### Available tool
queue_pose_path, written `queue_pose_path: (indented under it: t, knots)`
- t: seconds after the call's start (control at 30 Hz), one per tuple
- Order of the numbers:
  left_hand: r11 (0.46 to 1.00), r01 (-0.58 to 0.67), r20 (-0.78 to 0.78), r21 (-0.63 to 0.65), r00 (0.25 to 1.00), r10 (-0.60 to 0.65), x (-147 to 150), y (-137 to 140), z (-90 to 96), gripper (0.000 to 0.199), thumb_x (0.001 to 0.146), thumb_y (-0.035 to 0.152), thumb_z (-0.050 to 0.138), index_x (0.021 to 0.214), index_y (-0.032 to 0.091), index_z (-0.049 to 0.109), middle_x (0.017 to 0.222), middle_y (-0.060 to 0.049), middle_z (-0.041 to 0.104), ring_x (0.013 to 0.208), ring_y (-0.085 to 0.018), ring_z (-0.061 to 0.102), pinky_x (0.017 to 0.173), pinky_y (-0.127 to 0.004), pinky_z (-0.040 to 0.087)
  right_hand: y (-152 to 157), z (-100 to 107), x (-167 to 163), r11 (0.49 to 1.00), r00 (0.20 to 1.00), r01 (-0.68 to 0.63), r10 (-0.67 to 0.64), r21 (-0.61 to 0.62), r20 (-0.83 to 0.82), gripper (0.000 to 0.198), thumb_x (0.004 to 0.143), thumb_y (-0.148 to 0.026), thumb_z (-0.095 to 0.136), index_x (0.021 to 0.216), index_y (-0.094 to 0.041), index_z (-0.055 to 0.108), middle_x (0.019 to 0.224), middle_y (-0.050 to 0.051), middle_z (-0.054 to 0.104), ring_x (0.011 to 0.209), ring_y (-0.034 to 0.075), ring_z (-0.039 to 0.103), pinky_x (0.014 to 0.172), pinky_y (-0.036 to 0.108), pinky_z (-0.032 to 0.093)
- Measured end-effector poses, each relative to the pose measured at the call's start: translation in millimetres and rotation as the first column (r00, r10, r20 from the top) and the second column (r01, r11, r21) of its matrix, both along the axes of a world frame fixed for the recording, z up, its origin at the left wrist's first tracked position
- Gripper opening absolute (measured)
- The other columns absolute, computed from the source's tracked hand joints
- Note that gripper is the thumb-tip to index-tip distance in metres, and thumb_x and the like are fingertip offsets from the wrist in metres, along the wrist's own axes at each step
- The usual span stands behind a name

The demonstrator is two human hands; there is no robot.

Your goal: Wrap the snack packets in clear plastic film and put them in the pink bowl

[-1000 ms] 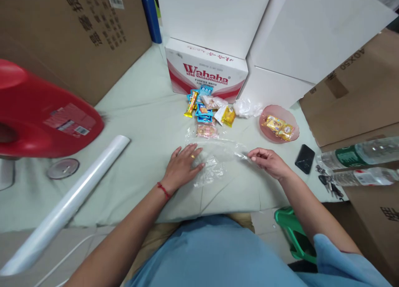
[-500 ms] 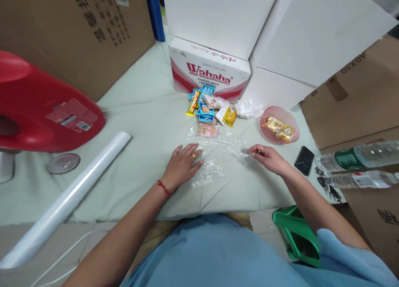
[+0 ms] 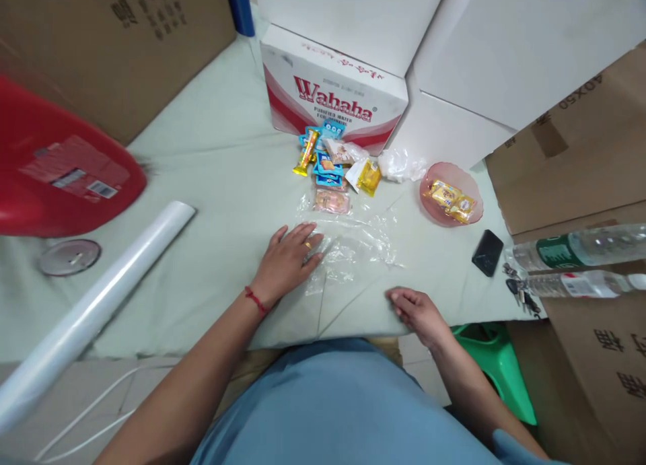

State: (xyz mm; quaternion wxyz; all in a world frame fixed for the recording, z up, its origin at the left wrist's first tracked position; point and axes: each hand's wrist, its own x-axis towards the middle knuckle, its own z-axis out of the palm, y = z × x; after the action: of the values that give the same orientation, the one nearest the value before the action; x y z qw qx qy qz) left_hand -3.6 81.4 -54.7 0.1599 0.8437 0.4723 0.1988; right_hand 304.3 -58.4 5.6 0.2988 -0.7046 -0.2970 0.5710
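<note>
A crumpled sheet of clear plastic film (image 3: 348,249) lies on the pale green cloth. My left hand (image 3: 289,260) rests flat at the film's left edge, fingers spread, with a ring and a red cord bracelet. Lower right of the film, apart from it, my right hand (image 3: 414,310) hovers low near the table's front edge. Its fingers are curled together, and nothing shows in them. Just beyond the film sits a pink-wrapped snack pack (image 3: 332,200). Behind that are blue snack packets (image 3: 328,163), a yellow snack stick (image 3: 306,153) and a yellow packet (image 3: 369,177).
A pink bowl (image 3: 428,209) holds yellow packets. To its right lie a black phone (image 3: 487,252), keys (image 3: 522,295) and two bottles (image 3: 570,249). A Wahaha box (image 3: 333,91) stands behind; a white roll (image 3: 116,283) and red jug (image 3: 75,169) are at left.
My right hand has let go of the film's right edge and drawn back toward me. The film's right side now lies loose. My left hand stays flat beside it. The view has shifted slightly.
</note>
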Motion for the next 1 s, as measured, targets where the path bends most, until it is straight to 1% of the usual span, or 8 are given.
queue_pose_path:
  t: [0.1, 0.23, 0.37, 0.5, 0.63, 0.8, 0.9, 1.0]
  knots:
    - [1.0, 0.004, -0.006, 0.007, 1.0, -0.004, -0.1, 0.1, 1.0, 0.043, 0.104, 0.043, 0.05, 0.143, 0.03, 0.065, 0.165, -0.011, 0.054, 0.155, -0.031, 0.048, 0.13, -0.06, 0.027, 19.5, -8.6, -27.0, 0.962, 0.944, 0.272, -0.26, 0.034, -0.201, 0.064, 0.061, -0.057, 0.094, 0.106, -0.021, 0.065, 0.066, -0.007, 0.058, 0.043, 0.004, 0.027, 0.04, 0.019, 0.012]
    - [1.0, 0.01, -0.02, 0.017, 1.0, -0.01, 1.0, -0.8, 2.6, 0.044, 0.104, 0.042, 0.051, 0.144, 0.028, 0.065, 0.166, -0.012, 0.053, 0.154, -0.033, 0.048, 0.129, -0.061, 0.028, 54.7, -8.7, -35.4, 0.891, 0.875, 0.445, -0.409, 0.096, -0.259, 0.063, 0.054, -0.043, 0.098, 0.098, -0.023, 0.057, 0.061, -0.01, 0.052, 0.044, 0.003, 0.03, 0.039, 0.016, 0.013]
    - [1.0, 0.009, -0.022, 0.018, 1.0, -0.008, 2.0, -1.4, 3.9, 0.044, 0.104, 0.04, 0.051, 0.143, 0.028, 0.065, 0.165, -0.012, 0.053, 0.154, -0.033, 0.048, 0.129, -0.061, 0.028, 69.5, -9.1, -29.3, 0.888, 0.864, 0.454, -0.417, 0.08, -0.281, 0.057, 0.05, -0.038, 0.1, 0.081, -0.021, 0.055, 0.061, -0.01, 0.046, 0.046, 0.002, 0.026, 0.038, 0.016, 0.012]
    - [1.0, 0.01, -0.02, 0.011, 1.0, -0.01, 2.2, -1.5, 5.3, 0.043, 0.104, 0.041, 0.05, 0.142, 0.027, 0.065, 0.165, -0.014, 0.053, 0.154, -0.034, 0.048, 0.128, -0.062, 0.029, 60.9, -6.1, -19.2, 0.869, 0.818, 0.488, -0.423, 0.081, -0.389, 0.052, 0.053, -0.03, 0.098, 0.082, -0.022, 0.056, 0.067, -0.008, 0.052, 0.048, 0.003, 0.024, 0.04, 0.016, 0.013]
    - [1.0, 0.016, 0.003, 0.0, 1.0, -0.016, 2.7, -2.0, 6.0, 0.043, 0.105, 0.04, 0.049, 0.142, 0.026, 0.066, 0.165, -0.014, 0.053, 0.155, -0.033, 0.047, 0.13, -0.062, 0.027, 49.8, 1.7, -10.1, 0.862, 0.808, 0.481, -0.365, 0.159, -0.462, 0.038, 0.063, -0.027, 0.088, 0.08, -0.023, 0.054, 0.102, 0.004, 0.075, 0.054, 0.007, 0.033, 0.043, 0.018, 0.024]
    - [1.0, 0.016, -0.004, 0.007, 1.0, -0.016, 3.5, -2.8, 6.2, 0.043, 0.106, 0.04, 0.047, 0.143, 0.027, 0.065, 0.165, -0.013, 0.053, 0.155, -0.032, 0.047, 0.13, -0.061, 0.026, 55.3, 6.6, -16.1, 0.882, 0.741, 0.447, -0.272, 0.149, -0.614, 0.03, 0.07, -0.028, 0.078, 0.076, -0.022, 0.049, 0.134, 0.012, 0.072, 0.058, 0.009, 0.038, 0.043, 0.02, 0.031]
    - [1.0, 0.019, -0.032, 0.012, 0.999, -0.019, 3.5, -3.2, 7.1, 0.044, 0.107, 0.039, 0.046, 0.143, 0.024, 0.064, 0.166, -0.014, 0.052, 0.155, -0.032, 0.047, 0.13, -0.06, 0.026, 65.6, 4.4, -23.4, 0.883, 0.698, 0.441, -0.224, 0.161, -0.68, 0.028, 0.07, -0.024, 0.076, 0.075, -0.021, 0.048, 0.14, 0.009, 0.07, 0.059, 0.008, 0.041, 0.044, 0.02, 0.037]
    - [1.0, 0.021, -0.042, 0.012, 0.999, -0.02, 3.4, -3.3, 7.7, 0.043, 0.107, 0.039, 0.047, 0.143, 0.024, 0.064, 0.166, -0.014, 0.052, 0.155, -0.032, 0.047, 0.129, -0.06, 0.027, 74.7, -0.5, -27.1, 0.866, 0.745, 0.452, -0.234, 0.215, -0.624, 0.028, 0.066, -0.021, 0.08, 0.079, -0.021, 0.055, 0.125, 0.004, 0.075, 0.058, 0.006, 0.045, 0.045, 0.019, 0.038]
